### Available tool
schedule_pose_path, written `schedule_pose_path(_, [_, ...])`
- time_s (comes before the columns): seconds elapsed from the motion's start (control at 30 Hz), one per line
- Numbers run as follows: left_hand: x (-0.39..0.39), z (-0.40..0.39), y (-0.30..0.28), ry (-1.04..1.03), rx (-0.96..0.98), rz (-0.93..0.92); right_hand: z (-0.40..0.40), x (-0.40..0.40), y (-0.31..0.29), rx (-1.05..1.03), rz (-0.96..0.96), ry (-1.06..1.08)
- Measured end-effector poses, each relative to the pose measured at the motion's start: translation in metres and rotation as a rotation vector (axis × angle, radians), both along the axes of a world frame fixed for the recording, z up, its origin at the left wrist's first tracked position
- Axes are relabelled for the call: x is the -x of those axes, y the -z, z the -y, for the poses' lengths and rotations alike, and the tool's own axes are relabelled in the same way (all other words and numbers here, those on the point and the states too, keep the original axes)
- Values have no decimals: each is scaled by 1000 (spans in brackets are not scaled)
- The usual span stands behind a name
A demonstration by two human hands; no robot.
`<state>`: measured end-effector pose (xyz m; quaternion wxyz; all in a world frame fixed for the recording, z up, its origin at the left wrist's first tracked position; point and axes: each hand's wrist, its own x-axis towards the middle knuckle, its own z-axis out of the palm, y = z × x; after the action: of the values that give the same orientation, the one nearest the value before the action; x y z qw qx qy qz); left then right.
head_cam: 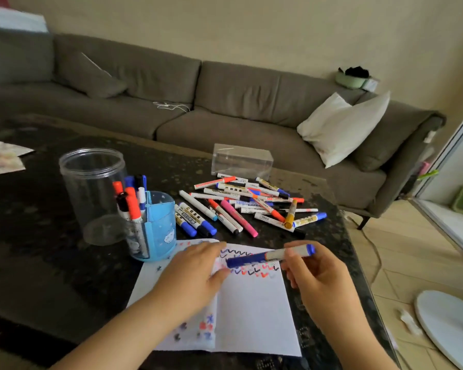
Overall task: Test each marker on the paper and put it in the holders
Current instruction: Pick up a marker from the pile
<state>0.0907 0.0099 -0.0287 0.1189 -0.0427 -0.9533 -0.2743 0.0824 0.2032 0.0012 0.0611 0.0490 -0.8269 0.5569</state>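
I'm seeing a long grey sofa point(171, 102) running along a plain beige wall point(251, 22), with a grey cushion point(91, 76) lying at its left end and a white pillow point(342, 126) leaning at the right. A white cable point(171, 105) is lying on the seat. A dark speckled table point(38, 209) is filling the foreground. Beige floor tiles point(401, 252) are showing at right, daylight coming in there.

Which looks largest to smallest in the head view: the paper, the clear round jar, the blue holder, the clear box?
1. paper, though it is nearest the camera
2. clear round jar
3. blue holder and clear box look alike; the box lies farther away, so unsure.
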Motion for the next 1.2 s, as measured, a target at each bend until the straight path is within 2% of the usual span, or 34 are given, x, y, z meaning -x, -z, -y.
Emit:
schedule_pose_path(0.07, [-17,20,-17,-55,102,-63,12,-14,-10,-56,-64,-34])
schedule_pose_path(0.23, [-109,99,-28,-270,171,-288,72,-62,-23,-169,-160,-300])
schedule_pose_path(0.4, [-235,164,-7,-538,96,-81,168,-115,-12,-186,-204,-598])
schedule_pose_path(0.63, [-357,218,34,-921,83,71,292,-188,22,-235,-73,-1003])
schedule_pose_path(0.9, [-386,239,59,-1001,74,99,359,-214,80,-658,187,-1190])
schedule_pose_path(1.07, [-368,237,51,-968,77,71,338,-201,60,-513,30,-1122])
schedule_pose_path(1.2, [-326,219,25,-839,74,12,294,-174,30,-385,-123,-1000])
